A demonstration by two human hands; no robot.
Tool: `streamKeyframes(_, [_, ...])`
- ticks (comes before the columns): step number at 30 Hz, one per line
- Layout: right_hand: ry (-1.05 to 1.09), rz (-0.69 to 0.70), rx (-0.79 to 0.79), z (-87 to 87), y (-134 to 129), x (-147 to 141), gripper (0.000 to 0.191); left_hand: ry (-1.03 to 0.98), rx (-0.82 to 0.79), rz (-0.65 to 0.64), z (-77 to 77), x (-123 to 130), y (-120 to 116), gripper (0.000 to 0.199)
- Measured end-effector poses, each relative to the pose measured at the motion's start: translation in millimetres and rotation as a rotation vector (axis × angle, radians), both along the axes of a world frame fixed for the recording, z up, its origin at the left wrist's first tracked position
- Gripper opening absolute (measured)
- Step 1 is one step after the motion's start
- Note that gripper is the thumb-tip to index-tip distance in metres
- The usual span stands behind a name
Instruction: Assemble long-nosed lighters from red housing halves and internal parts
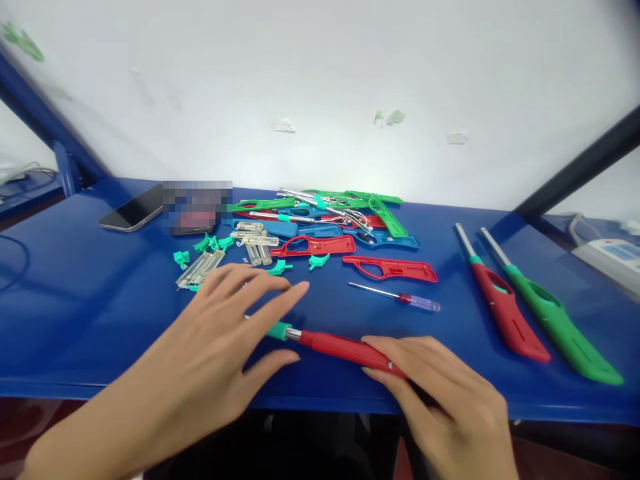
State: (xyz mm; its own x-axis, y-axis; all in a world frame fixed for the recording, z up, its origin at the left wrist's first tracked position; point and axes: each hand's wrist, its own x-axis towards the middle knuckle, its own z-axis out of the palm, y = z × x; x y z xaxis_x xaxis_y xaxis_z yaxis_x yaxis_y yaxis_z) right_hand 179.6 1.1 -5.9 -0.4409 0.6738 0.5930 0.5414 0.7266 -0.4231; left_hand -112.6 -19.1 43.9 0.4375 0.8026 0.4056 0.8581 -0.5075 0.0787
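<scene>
My right hand (445, 383) grips the red handle of a long-necked lighter (340, 348) near the table's front edge, thumb and fingers pressed on its sides. Around the lighter's other end, my left hand (240, 327) has its thumb and fingers apart, beside the teal collar (280, 331) on the metal tube. The rest of that tube is hidden behind the left hand. Beyond the lighter lies a screwdriver (395, 296) with a clear purple handle. A red handle half (393, 269) rests behind the screwdriver, and teal triggers (319, 262) lie to its left.
Two whole lighters, one red (507, 310) and one green (560, 320), lie at the right. Green, blue and red handle parts with metal tubes (285, 218) are piled at the back. Clear fuel tanks (256, 243) and a phone (135, 208) are on the left.
</scene>
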Motion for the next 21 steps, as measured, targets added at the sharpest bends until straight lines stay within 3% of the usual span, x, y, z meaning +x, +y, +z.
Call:
streamKeyframes(6, [0.012, -0.043, 0.0, -0.1, -3, 0, 0.027, -0.079, -0.141, -0.056, 3.5, -23, 3, 0.015])
streamKeyframes(13, [-0.001, 0.002, 0.008, -2.8, -1, 3, 0.032, -0.103, -0.218, -0.167, -1.5, -4, -1, 0.019])
streamKeyframes(21, [-0.021, -0.015, 0.026, -4.4, 1, 4, 0.031, 0.019, -0.111, -0.051, -7.4, 5, -7, 0.035])
